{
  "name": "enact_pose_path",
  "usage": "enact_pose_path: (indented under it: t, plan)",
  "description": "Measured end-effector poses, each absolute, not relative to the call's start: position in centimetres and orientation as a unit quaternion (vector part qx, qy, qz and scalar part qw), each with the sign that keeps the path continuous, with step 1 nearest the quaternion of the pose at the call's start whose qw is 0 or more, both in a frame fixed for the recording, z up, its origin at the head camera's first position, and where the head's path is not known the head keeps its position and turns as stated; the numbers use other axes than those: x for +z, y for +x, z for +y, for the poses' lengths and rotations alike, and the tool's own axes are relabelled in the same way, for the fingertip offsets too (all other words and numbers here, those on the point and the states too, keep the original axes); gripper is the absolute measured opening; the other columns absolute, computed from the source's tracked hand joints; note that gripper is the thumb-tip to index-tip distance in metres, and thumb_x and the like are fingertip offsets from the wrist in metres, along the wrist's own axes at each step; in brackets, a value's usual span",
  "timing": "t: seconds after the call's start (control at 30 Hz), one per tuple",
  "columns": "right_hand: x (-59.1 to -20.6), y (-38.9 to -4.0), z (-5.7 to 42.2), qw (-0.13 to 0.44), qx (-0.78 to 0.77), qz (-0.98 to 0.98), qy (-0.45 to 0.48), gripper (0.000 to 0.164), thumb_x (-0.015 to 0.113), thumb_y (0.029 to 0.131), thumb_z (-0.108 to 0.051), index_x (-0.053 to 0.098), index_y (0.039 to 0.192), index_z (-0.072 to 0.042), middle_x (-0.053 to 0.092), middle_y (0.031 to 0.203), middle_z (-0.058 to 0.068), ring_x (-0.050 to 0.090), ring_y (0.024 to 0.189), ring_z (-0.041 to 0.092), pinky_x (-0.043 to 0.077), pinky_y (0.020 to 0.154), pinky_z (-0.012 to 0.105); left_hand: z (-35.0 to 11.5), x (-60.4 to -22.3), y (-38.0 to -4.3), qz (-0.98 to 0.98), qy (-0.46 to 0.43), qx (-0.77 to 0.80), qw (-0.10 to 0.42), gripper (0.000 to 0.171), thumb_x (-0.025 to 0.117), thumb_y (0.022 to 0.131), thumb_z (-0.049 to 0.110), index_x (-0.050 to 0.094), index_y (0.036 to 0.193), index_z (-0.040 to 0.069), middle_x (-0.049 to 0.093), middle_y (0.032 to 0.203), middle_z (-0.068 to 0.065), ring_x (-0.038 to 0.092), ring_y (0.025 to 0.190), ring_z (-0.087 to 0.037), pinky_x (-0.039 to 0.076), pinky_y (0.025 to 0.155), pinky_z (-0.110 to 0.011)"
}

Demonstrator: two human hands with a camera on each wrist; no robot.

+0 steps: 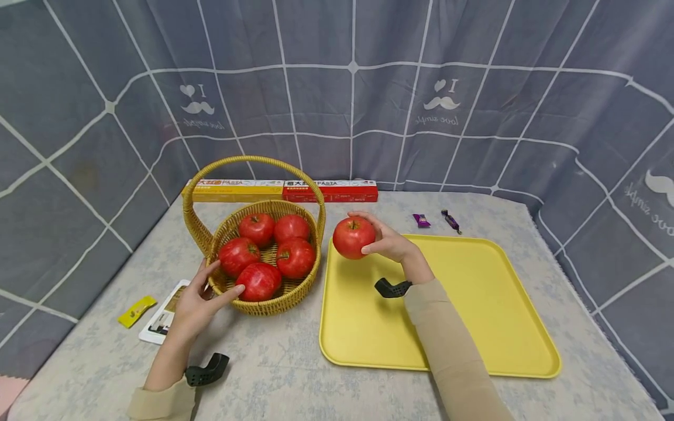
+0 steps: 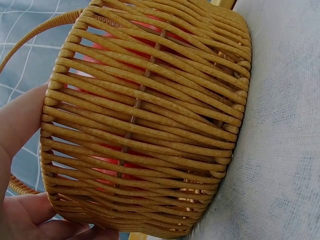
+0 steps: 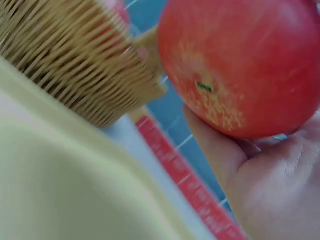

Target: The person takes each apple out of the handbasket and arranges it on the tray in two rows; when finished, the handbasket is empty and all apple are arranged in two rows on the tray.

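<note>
My right hand (image 1: 387, 238) grips a red apple (image 1: 354, 237) over the left back corner of the yellow tray (image 1: 505, 351). The right wrist view shows that apple (image 3: 240, 65) close up, its green stem end facing the camera. At the left, my left hand (image 1: 197, 304) holds the near left rim of a woven basket (image 1: 279, 305), thumb by the nearest apple (image 1: 260, 282). Several red apples lie in this basket, whose tall handle (image 1: 253, 159) arches over them. From the left wrist, the basket's wicker side (image 2: 145, 120) fills most of the view.
Behind the basket lie a yellow pasta box (image 1: 237, 194) and a red pasta box (image 1: 332, 192). Two purple-wrapped candies (image 1: 421, 220) are behind the tray. A yellow packet (image 1: 137, 311) and a white-edged flat pack (image 1: 164, 316) lie left of my left hand. A grey curtain (image 1: 326, 99) hangs behind.
</note>
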State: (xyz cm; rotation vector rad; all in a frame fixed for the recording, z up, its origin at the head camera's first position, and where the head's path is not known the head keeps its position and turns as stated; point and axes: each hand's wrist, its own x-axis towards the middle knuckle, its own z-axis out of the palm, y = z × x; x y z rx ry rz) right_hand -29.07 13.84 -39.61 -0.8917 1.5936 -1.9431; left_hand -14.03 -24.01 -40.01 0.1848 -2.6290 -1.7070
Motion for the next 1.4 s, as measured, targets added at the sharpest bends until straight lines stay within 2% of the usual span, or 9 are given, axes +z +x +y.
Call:
enact_pose_path:
  t: [0.1, 0.23, 0.37, 0.5, 0.7, 0.97, 1.07, 1.2, 1.4]
  plan:
    - [-40.7, -29.5, 13.4, 0.221, -0.706, 0.611, -0.282, 0.082, 0.074, 0.073, -0.001, 0.032, 0.143, -0.006, 0.038, 0.137, 0.014, 0.039, 0.122, 0.03, 0.047, 0.094, 0.037, -24.0, -40.0, -14.1, -0.836, 0.061, -0.546, -0.003, 0.087, 0.071, 0.085, 0.03, 0.018, 0.151, 0.008, -0.009, 0.156, -0.007, 0.019, 0.138, -0.034, 0.026, 0.108, -0.046]
    - [-41.9, -29.9, 12.8, 0.177, -0.685, 0.669, -0.229, 0.077, 0.065, 0.073, 0.01, 0.031, 0.141, -0.005, 0.035, 0.139, 0.019, 0.036, 0.125, 0.034, 0.043, 0.098, 0.043, -24.1, -40.1, -14.1, -0.834, 0.06, -0.548, -0.003, 0.087, 0.071, 0.085, 0.029, 0.018, 0.151, 0.008, -0.009, 0.156, -0.008, 0.019, 0.138, -0.034, 0.025, 0.108, -0.046]
    - [-42.9, -30.2, 12.3, 0.14, -0.655, 0.721, -0.181, 0.075, 0.072, 0.073, 0.005, 0.034, 0.137, -0.008, 0.038, 0.137, 0.018, 0.037, 0.125, 0.036, 0.04, 0.1, 0.049, -24.0, -40.0, -14.0, -0.834, 0.059, -0.549, 0.003, 0.087, 0.072, 0.084, 0.031, 0.019, 0.15, 0.008, -0.009, 0.156, -0.007, 0.019, 0.138, -0.034, 0.025, 0.109, -0.045]
    - [-44.1, -30.5, 11.9, 0.117, -0.638, 0.745, -0.156, 0.075, 0.078, 0.072, 0.0, 0.037, 0.133, -0.008, 0.043, 0.134, 0.016, 0.04, 0.123, 0.033, 0.04, 0.1, 0.047, -23.8, -40.0, -13.9, -0.837, 0.064, -0.543, 0.011, 0.087, 0.072, 0.083, 0.033, 0.022, 0.15, 0.007, -0.007, 0.156, -0.007, 0.022, 0.137, -0.035, 0.028, 0.108, -0.044]
    - [-44.7, -30.6, 11.6, 0.095, -0.638, 0.746, -0.164, 0.079, 0.078, 0.069, 0.003, 0.036, 0.136, -0.004, 0.044, 0.134, 0.017, 0.043, 0.122, 0.032, 0.04, 0.1, 0.046, -23.9, -40.0, -13.9, -0.841, 0.06, -0.537, 0.012, 0.088, 0.072, 0.083, 0.036, 0.022, 0.15, 0.007, -0.005, 0.156, -0.008, 0.023, 0.137, -0.036, 0.027, 0.107, -0.047]
    - [-42.7, -30.3, 11.7, 0.105, -0.525, 0.827, -0.173, 0.093, 0.081, 0.072, -0.014, 0.027, 0.147, -0.01, 0.038, 0.142, 0.015, 0.04, 0.126, 0.032, 0.038, 0.102, 0.049, -23.8, -39.9, -13.9, -0.841, 0.059, -0.538, 0.006, 0.087, 0.071, 0.084, 0.033, 0.02, 0.15, 0.007, -0.007, 0.156, -0.008, 0.022, 0.137, -0.036, 0.027, 0.108, -0.047]
    - [-41.2, -29.7, 11.7, 0.082, -0.502, 0.841, -0.184, 0.093, 0.081, 0.073, -0.02, 0.026, 0.148, -0.01, 0.033, 0.146, 0.015, 0.036, 0.13, 0.033, 0.036, 0.103, 0.048, -23.9, -39.9, -14.0, -0.841, 0.06, -0.537, 0.003, 0.088, 0.071, 0.084, 0.032, 0.019, 0.15, 0.007, -0.008, 0.156, -0.008, 0.021, 0.137, -0.037, 0.027, 0.108, -0.048]
    - [-38.7, -28.6, 11.6, 0.008, -0.537, 0.818, -0.203, 0.08, 0.078, 0.078, -0.019, 0.034, 0.144, -0.009, 0.037, 0.144, 0.012, 0.037, 0.13, 0.031, 0.034, 0.105, 0.047, -24.0, -40.0, -14.0, -0.841, 0.063, -0.537, -0.001, 0.088, 0.071, 0.084, 0.032, 0.019, 0.15, 0.007, -0.008, 0.156, -0.008, 0.02, 0.138, -0.036, 0.026, 0.108, -0.048]
    - [-35.3, -26.0, 10.5, -0.079, -0.602, 0.75, -0.263, 0.054, 0.072, 0.083, -0.007, 0.047, 0.132, -0.006, 0.053, 0.128, 0.011, 0.053, 0.115, 0.027, 0.042, 0.099, 0.044, -24.0, -39.9, -14.0, -0.84, 0.06, -0.539, 0.0, 0.088, 0.071, 0.085, 0.032, 0.019, 0.15, 0.007, -0.008, 0.156, -0.008, 0.02, 0.138, -0.036, 0.026, 0.108, -0.047]
